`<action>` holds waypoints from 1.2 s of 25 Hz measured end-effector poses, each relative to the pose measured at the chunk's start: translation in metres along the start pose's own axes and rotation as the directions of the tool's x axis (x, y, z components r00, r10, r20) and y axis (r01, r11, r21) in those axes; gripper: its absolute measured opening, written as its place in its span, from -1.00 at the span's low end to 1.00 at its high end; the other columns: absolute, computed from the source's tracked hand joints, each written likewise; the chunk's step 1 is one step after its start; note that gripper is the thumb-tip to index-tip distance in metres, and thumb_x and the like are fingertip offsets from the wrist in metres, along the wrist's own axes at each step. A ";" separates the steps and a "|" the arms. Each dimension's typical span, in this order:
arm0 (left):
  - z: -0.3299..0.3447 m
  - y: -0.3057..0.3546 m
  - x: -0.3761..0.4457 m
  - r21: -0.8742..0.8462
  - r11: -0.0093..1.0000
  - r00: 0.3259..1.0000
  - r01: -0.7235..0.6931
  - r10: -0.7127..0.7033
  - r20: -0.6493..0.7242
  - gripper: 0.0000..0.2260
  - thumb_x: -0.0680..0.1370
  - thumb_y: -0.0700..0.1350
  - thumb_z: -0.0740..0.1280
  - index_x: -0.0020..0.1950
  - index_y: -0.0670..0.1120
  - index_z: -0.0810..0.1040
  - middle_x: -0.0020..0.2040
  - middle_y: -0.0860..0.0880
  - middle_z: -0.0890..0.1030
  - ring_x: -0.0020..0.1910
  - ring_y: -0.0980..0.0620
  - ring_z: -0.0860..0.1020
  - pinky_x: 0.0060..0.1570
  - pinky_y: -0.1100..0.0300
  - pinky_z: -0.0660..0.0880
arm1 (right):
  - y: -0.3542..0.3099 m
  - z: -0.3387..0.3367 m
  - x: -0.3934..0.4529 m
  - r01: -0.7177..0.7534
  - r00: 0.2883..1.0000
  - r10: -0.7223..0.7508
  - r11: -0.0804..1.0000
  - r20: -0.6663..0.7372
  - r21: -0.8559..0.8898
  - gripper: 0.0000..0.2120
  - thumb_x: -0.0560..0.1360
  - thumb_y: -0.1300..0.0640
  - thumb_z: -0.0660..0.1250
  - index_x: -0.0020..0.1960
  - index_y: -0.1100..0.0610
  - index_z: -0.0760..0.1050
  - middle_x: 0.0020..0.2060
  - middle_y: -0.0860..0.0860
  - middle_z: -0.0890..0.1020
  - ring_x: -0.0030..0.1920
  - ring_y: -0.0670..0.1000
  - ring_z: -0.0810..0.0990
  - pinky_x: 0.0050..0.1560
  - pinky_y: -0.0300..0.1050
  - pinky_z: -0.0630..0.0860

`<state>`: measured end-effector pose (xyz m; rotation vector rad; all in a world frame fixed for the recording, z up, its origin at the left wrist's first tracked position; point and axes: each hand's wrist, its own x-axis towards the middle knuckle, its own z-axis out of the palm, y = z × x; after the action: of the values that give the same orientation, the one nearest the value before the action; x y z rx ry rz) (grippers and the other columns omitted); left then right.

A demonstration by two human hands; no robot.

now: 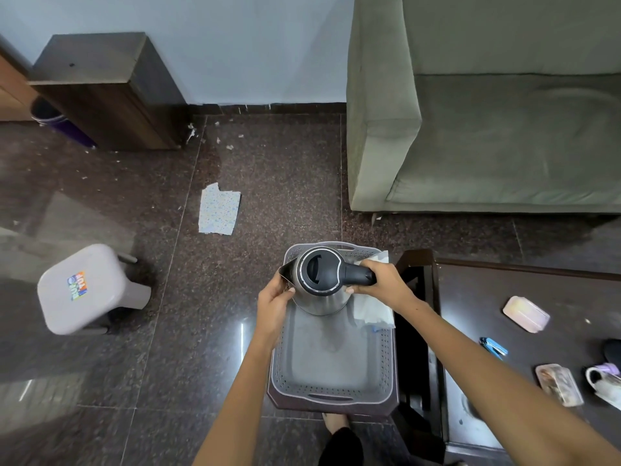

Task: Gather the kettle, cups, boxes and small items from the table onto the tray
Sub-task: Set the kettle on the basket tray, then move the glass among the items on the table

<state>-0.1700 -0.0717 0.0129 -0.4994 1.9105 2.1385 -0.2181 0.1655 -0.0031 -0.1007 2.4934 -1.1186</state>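
Kettle (pixel 319 280) sits at the far end of the tray (pixel 336 385); right hand (pixel 379 280) grips its handle, left hand (pixel 274 299) curls against the body, probably to steady it.

1. The kettle (pixel 319 284) stands at the far end of the tray (pixel 332 371), a tissue (pixel 373 311) to its right.
2. The surface (pixel 524 331) lies right of the tray, carrying 2 boxes (pixel 526 313) (pixel 559 384), a cup (pixel 603 381).
3. A stool (pixel 87 287) stands well left.
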 end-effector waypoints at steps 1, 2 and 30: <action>0.000 0.002 -0.003 0.018 1.000 1.000 -0.005 0.005 -0.012 -0.51 0.50 -0.47 0.16 0.36 -0.11 0.44 0.27 0.03 0.56 0.29 0.13 0.48 0.30 0.23 0.39 | -0.001 0.000 -0.001 -0.003 1.000 0.003 1.000 -0.003 -0.014 -0.59 0.24 -0.03 0.58 -0.09 0.18 0.53 -0.27 0.13 0.60 -0.27 0.01 0.48 -0.26 -0.08 0.35; 0.001 0.005 -0.009 0.035 0.999 0.999 -0.004 0.005 -0.032 -0.51 0.50 -0.46 0.17 0.37 -0.10 0.44 0.26 0.06 0.55 0.28 0.15 0.49 0.27 0.27 0.41 | -0.001 -0.001 -0.004 -0.002 1.000 0.001 1.000 -0.009 -0.024 -0.61 0.25 0.00 0.58 -0.06 0.18 0.54 -0.25 0.12 0.62 -0.24 0.03 0.52 -0.22 -0.06 0.39; 0.325 -0.178 -0.174 0.627 0.777 0.931 0.059 -0.270 0.246 -0.83 0.55 -0.25 0.27 0.11 -0.15 0.56 -0.03 -0.01 0.57 -0.08 0.10 0.52 -0.17 0.57 0.37 | 0.288 -0.009 -0.292 -0.560 0.806 0.588 0.719 -0.068 -0.412 -0.10 0.32 -0.06 0.51 0.49 -0.06 0.06 0.43 0.16 0.19 0.40 0.22 0.23 0.25 0.15 0.44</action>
<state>0.0269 0.2817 -0.0498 -0.1560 2.1065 1.2665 0.0734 0.4332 -0.1112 0.4879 2.3914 -0.3106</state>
